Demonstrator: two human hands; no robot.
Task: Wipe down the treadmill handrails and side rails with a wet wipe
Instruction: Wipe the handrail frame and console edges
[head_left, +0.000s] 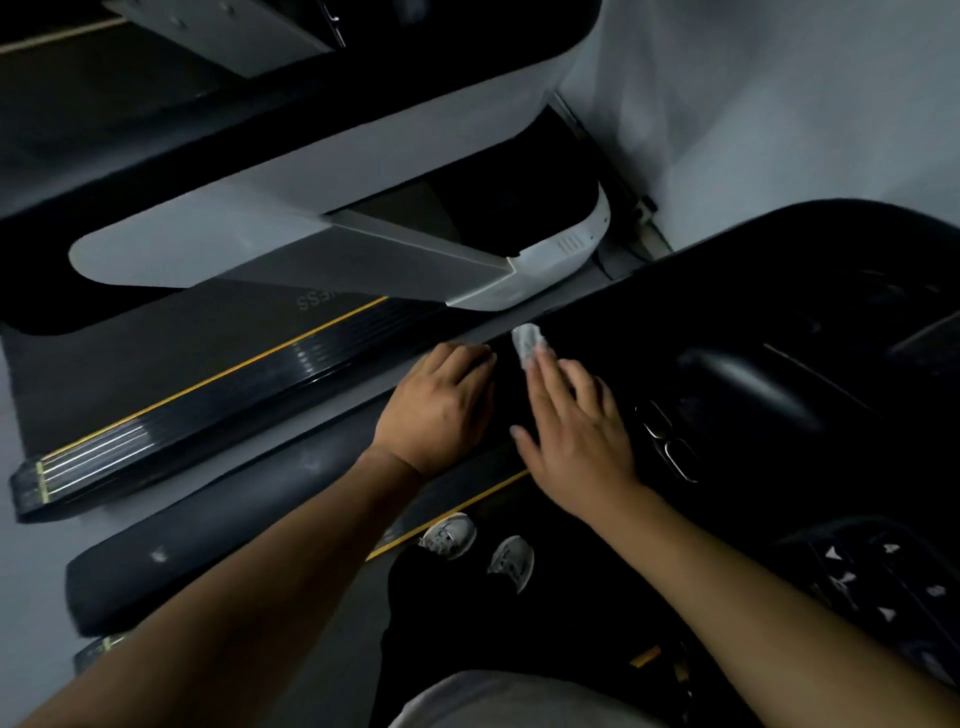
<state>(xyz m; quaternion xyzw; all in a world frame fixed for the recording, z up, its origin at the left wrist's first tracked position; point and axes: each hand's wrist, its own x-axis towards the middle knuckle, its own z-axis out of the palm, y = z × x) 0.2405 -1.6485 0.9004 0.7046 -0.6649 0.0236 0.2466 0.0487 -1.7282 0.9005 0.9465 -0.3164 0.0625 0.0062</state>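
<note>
— Under my right fingertips, at the near-left edge of the black console (779, 322), sits the wet wipe (529, 344). It is a crumpled white wad, with its long axis pointing away from me and tilted a touch left.

— What's around it?

— Just left of it the black handrail (208, 535) runs diagonally from lower left up to the console. Past the rail's far edge I see a grey strip of floor, then the neighbouring treadmill's side rail (208, 410) with its yellow stripe, roughly parallel to mine. To the right, smooth dark console surface stretches on.

— And your hands?

— My right hand (576, 431) lies flat on the console, fingers straight and slightly spread. The tips press the wipe's near end, and most of the wad sticks out beyond them. My left hand (436, 410) grips the handrail just beside it, fingers curled over the far edge with the tips hidden. The two hands are near each other but apart. Below them are my grey shoes (449, 535).
</note>
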